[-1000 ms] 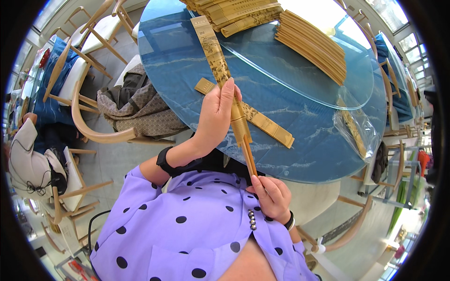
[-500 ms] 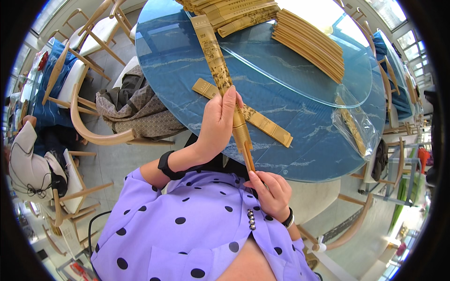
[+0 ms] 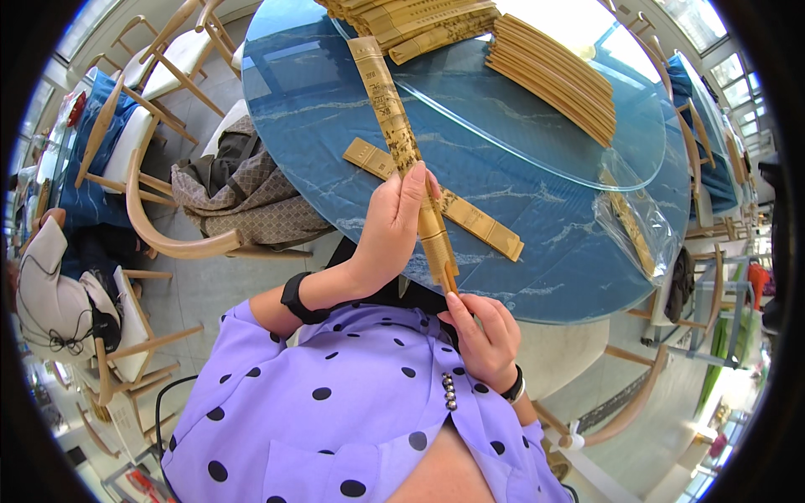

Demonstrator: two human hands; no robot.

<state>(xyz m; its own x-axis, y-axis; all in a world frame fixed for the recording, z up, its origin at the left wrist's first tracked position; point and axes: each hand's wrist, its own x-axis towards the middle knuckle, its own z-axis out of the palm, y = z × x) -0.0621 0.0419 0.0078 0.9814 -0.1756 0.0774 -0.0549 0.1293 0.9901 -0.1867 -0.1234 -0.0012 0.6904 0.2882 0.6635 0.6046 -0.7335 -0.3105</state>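
My left hand (image 3: 397,210) is closed round the middle of a long, narrow gold sleeve (image 3: 384,99) with dark printing and pictures. The sleeve slants from the far left down toward my body. A slim brown wooden piece (image 3: 451,283), perhaps a folded fan's end, sticks out of its near end. Thumb and fingers of my right hand (image 3: 485,334) pinch this piece at its tip. Beneath the held sleeve, a second gold sleeve (image 3: 486,233) lies flat and crosswise on the blue table (image 3: 537,285).
Gold printed sleeves (image 3: 436,32) are piled at the table's far side, beside a row of slim brown pieces (image 3: 553,80) on the glass turntable (image 3: 495,138). A clear plastic bag (image 3: 644,218) with a gold strip lies at right. A chair (image 3: 184,247) with a patterned bag stands left.
The held sleeve has slid slightly toward my body, and less of the brown wooden piece shows below it. Both hands keep their grip, almost in the same place.
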